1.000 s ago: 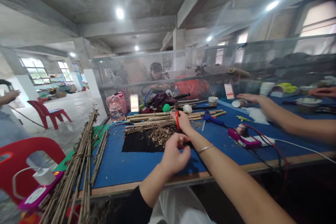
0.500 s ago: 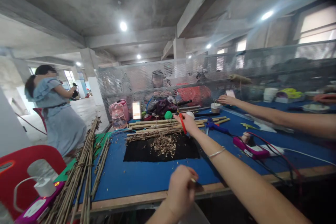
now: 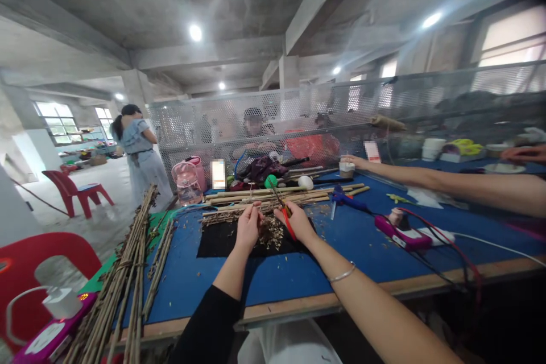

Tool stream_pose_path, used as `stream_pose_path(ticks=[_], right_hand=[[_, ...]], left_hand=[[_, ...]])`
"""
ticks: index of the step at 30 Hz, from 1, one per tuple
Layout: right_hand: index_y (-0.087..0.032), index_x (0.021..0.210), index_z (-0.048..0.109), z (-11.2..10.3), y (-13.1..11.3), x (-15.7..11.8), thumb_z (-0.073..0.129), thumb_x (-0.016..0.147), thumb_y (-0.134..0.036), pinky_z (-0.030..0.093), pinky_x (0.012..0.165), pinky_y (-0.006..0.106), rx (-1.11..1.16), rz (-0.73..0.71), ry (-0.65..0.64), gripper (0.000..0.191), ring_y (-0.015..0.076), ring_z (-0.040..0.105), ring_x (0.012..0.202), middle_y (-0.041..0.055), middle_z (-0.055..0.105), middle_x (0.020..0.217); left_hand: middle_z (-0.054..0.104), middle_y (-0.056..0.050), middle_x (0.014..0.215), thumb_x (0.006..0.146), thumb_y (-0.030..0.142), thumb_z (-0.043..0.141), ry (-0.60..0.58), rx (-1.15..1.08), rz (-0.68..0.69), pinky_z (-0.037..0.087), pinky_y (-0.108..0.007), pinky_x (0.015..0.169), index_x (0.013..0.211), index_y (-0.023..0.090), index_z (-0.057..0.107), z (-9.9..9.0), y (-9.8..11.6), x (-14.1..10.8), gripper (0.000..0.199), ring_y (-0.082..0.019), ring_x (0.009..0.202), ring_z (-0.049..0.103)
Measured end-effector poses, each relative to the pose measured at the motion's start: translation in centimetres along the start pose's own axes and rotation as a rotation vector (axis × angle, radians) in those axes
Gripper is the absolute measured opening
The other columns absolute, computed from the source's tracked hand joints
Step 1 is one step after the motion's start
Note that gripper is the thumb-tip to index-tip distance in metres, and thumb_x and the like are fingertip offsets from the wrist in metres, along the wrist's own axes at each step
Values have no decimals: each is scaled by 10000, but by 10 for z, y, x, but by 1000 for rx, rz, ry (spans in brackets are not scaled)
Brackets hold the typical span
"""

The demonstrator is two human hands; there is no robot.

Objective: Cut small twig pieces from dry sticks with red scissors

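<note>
My right hand [image 3: 298, 223] grips red-handled scissors [image 3: 289, 223], whose blades point up and away to the left. Just to its left, my left hand [image 3: 248, 226] is closed, its fingertips pinched together; whatever they hold is too small to make out. Both hands are above a black cloth [image 3: 213, 240] on the blue table mat [image 3: 273, 287]. A pile of light brown chips [image 3: 273, 236] lies on the cloth between and under the hands. Behind them, long pale sticks [image 3: 230, 198] and thin twigs [image 3: 219, 217] lie across the mat.
Bundled stalks [image 3: 123, 278] lie along the left edge. A blue glue gun [image 3: 350, 200] and purple power strip [image 3: 403, 233] sit to the right. Another person's arm [image 3: 447, 179] reaches to a white cup [image 3: 347, 169]. A mesh divider [image 3: 191, 131] stands behind.
My left hand has moved up from the table's front edge to the black cloth, beside the scissors. The other person's hand moved left to the cup. The standing person has turned and moved.
</note>
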State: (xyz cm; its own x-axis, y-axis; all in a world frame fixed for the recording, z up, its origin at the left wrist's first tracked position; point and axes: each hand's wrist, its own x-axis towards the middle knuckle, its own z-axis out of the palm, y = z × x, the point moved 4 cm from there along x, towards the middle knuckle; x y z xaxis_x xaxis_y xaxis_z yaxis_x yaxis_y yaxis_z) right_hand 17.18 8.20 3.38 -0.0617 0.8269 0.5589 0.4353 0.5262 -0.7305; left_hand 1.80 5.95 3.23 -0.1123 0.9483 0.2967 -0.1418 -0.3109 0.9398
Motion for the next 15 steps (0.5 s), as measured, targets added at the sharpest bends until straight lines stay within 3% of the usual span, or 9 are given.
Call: stream_pose_path(ticks=[7, 11, 15], right_hand=[[-163, 841, 558, 7, -2, -11, 590, 701, -415, 422, 672, 265, -121, -47, -124, 290, 146, 524, 719, 27, 576, 815], [-157, 919, 560, 11, 1, -12, 607, 706, -403, 422, 738, 292, -166, -53, -166, 329, 163, 534, 805, 48, 577, 891], [-166, 984, 554, 14, 2, -14, 664, 670, -405, 396, 810, 321, -254, -92, -241, 410, 194, 511, 918, 63, 565, 969]], left_hand=[[548, 15, 620, 784, 397, 504, -25, -29, 25, 376, -180, 439, 1000, 153, 521, 2, -4, -5, 326, -83, 501, 471], [587, -12, 642, 768, 387, 526, -15, 30, -15, 389, -184, 478, 832, 136, 570, 0, -7, -8, 262, -75, 503, 480], [617, -33, 704, 739, 408, 548, 7, 47, -26, 408, -190, 499, 849, 128, 628, -5, -12, -9, 311, -99, 573, 515]])
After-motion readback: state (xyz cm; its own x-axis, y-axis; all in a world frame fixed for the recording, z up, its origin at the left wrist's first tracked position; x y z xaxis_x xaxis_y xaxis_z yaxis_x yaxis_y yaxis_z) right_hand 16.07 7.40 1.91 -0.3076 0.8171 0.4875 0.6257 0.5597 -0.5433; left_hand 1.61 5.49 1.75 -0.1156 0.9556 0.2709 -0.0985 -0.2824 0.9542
